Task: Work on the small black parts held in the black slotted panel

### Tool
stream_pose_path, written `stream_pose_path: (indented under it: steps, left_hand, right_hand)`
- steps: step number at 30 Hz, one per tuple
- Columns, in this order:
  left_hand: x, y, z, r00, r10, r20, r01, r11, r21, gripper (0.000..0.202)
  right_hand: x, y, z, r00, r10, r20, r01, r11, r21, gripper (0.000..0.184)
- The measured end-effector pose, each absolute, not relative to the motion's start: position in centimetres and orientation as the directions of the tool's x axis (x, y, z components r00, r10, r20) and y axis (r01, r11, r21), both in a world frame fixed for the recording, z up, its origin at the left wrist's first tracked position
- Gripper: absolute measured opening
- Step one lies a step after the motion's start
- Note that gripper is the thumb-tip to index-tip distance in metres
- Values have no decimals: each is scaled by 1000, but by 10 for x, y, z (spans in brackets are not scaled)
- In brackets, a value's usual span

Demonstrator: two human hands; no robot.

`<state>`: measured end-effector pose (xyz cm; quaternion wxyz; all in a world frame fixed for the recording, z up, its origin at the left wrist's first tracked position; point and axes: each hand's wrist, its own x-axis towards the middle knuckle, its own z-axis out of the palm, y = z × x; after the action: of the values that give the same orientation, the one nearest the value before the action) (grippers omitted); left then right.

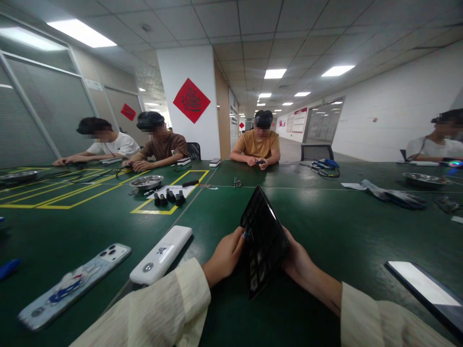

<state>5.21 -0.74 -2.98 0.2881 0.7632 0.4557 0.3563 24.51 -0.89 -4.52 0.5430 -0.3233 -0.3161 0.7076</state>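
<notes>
The panel (265, 246), black and glossy, is held steeply tilted over the green table (318, 217), its right edge gripped by the right hand (298, 258). The fingers of the left hand (227, 253) are curled at the left edge, where a small blue bit (245, 235) is seen; what is gripped there cannot be made out. To the left, a white power bank (162, 255) marked "26" and a phone (74, 289) in a decorated case are laid side by side; to the right, a device (427, 291) is laid, its screen partly white. Farther off, black knobs (169, 197) are grouped on and beside a paper (186, 190), and near them a steel bowl (146, 182) is placed, its contents too small to be named. Two more bowls are set out, one at far left (18, 177) and one at right (426, 180), near the gloves (390, 195); what is in them cannot be told. Around the table, four co-workers are seated.
</notes>
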Motion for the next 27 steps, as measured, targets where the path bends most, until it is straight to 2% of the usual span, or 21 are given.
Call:
stream_pose_path:
  steps: [10, 14, 27]
  left_hand:
    - [53, -10, -26, 321, 895, 310, 548, -442, 710, 27]
    - [53, -10, -27, 304, 904, 300, 539, -423, 728, 29]
    - [51, -5, -28, 308, 897, 316, 546, -439, 713, 42]
  right_hand:
    - [243, -14, -36, -254, 957, -138, -570, -263, -779, 45]
    - [245, -12, -39, -298, 948, -113, -538, -264, -800, 45]
    - [244, -16, -36, -323, 942, -95, -492, -253, -833, 52]
